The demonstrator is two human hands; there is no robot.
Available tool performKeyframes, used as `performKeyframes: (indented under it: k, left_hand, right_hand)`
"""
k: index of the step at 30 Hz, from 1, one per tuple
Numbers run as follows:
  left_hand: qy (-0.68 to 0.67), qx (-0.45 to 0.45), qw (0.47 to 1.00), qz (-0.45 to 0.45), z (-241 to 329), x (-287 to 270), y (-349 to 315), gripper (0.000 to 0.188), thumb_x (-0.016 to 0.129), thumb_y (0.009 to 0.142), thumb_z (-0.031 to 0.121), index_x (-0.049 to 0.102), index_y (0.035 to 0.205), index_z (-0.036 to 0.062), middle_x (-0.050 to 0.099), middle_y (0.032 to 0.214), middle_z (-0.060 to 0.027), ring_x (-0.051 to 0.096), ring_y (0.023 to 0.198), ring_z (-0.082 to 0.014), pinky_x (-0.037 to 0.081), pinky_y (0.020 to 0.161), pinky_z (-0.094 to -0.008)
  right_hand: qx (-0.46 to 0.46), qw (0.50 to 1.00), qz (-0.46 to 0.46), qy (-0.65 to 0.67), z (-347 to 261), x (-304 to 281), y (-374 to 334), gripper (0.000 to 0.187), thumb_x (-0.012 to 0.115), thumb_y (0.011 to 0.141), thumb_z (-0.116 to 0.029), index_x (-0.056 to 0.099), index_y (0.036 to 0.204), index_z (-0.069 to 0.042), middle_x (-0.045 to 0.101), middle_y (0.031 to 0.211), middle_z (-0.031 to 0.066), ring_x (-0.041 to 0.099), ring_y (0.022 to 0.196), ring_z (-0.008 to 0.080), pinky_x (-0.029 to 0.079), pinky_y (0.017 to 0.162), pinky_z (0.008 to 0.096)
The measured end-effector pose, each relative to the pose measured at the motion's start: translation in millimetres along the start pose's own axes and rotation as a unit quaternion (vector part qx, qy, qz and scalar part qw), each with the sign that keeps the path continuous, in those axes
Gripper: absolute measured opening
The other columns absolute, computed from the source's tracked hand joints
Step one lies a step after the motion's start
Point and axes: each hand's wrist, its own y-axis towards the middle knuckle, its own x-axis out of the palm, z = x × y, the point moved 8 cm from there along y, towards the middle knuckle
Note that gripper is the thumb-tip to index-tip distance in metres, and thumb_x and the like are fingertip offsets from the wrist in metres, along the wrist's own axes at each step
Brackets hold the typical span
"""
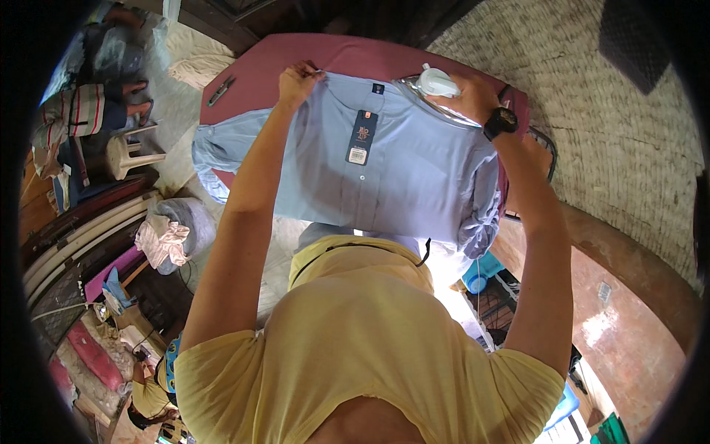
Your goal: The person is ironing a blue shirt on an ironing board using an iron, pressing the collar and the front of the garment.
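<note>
A light blue garment (318, 170) with long sleeves and a small button lies spread over a maroon ironing board (325, 52). My left hand (299, 83) pinches its top edge at the left of the neckline, fingers closed. At the right shoulder, my right hand (473, 100) is wrapped round the white handle of an iron (438, 83). The iron's shiny metal part rests along the garment's upper right edge. A dark hang tag (362, 138) lies on the front below the neckline. The right sleeve (479, 214) hangs bunched over the board's near edge.
Thread snips (220, 91) lie on the board's left end. Beige cloth (201, 61) is piled beyond it. At the left are a pale plastic stool (133, 152), a wrapped bundle (194, 222) and seated people. A rough stone wall (547, 44) rises on the right.
</note>
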Motion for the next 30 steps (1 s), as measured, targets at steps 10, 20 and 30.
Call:
performKeyframes:
  k: [10,20,30]
  left_hand:
    - [0.023,-0.001,1.000,-0.004,2.3,-0.9,-3.1,0.023,0.080,0.074,0.022,0.065,0.077,0.0048,0.068,0.070,-0.0091,0.064,0.065,-0.0194,0.049,0.064,-0.0315]
    - [0.071,0.269,0.960,-0.042,88.7,64.8,-9.1,0.012,0.075,0.077,0.021,0.068,0.083,0.0132,0.066,0.101,-0.0045,0.056,0.107,-0.0292,0.045,0.087,-0.0473]
    - [0.194,0.258,0.938,-0.127,129.3,124.0,-34.5,0.026,0.079,0.078,0.027,0.066,0.089,0.0072,0.067,0.087,-0.0062,0.063,0.092,-0.0268,0.047,0.081,-0.0446]
  right_hand:
    - [0.017,0.999,-0.022,-0.040,4.5,4.5,9.5,0.058,0.075,0.071,-0.062,0.074,0.104,-0.015,0.072,0.081,0.0159,0.070,0.077,0.0339,0.057,0.071,0.0437]
    - [0.153,0.987,-0.026,0.036,-23.5,-49.6,-0.7,0.055,0.073,0.075,-0.059,0.073,0.096,-0.009,0.071,0.078,0.0157,0.070,0.076,0.0331,0.055,0.068,0.0432]
    - [0.231,0.971,0.045,-0.039,-37.2,5.9,-54.9,0.063,0.065,0.083,-0.060,0.063,0.102,0.000,0.069,0.081,0.0237,0.068,0.076,0.0428,0.054,0.064,0.0520]
